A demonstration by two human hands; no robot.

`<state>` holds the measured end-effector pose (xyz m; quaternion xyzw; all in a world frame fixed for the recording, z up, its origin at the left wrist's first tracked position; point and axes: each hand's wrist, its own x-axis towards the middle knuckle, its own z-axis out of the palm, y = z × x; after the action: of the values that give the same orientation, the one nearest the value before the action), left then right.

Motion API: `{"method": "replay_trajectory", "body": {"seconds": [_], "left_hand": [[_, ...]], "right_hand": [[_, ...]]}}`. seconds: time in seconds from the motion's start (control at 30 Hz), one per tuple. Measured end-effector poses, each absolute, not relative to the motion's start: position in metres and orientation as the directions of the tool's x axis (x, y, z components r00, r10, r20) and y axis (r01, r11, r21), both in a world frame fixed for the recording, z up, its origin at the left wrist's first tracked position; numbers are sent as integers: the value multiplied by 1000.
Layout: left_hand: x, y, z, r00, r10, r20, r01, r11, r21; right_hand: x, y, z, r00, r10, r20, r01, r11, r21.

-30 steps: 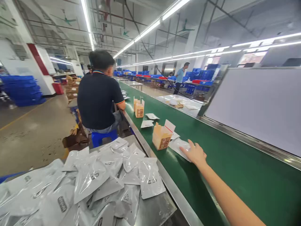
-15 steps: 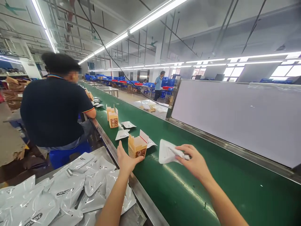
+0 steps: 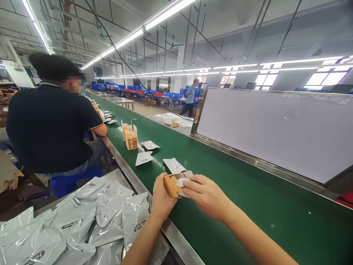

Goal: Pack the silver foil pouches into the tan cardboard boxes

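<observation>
An open cardboard box (image 3: 172,186) is tilted over the green belt, with my left hand (image 3: 162,197) wrapped round its left side. My right hand (image 3: 204,193) pinches a white pouch (image 3: 181,182) at the box's open top; most of the pouch is hidden by the box and fingers. Just behind the box, a silver-white pouch (image 3: 174,165) lies on the belt. Two more pouches, one nearer (image 3: 143,158) and one farther (image 3: 150,145), lie to the left of it.
Open boxes (image 3: 131,139) stand farther up the green belt (image 3: 220,184). At lower left, many printed pouches (image 3: 74,219) are heaped beside the metal rail. A seated person (image 3: 52,125) is on the left; another person (image 3: 190,96) walks beyond the belt. A white panel (image 3: 270,132) borders the right side.
My left hand has closed on the box and lifted and tilted it. My right hand has moved left, bringing its pouch to the box opening. The view has shifted slightly.
</observation>
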<state>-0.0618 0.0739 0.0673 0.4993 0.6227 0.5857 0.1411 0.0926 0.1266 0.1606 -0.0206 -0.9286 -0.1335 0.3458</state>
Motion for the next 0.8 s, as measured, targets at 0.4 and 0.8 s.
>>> {"method": "replay_trajectory", "body": {"seconds": [0.4,0.8], "left_hand": [[-13,48,58,-416,734,536,666,-155,729],[29,38,38,-425,822,379,576,-78,814]], "right_hand": [[99,78,112,-578,535,616,419,842,-338],[135,75,154,-838,540,-78,478,657,-583]]}}
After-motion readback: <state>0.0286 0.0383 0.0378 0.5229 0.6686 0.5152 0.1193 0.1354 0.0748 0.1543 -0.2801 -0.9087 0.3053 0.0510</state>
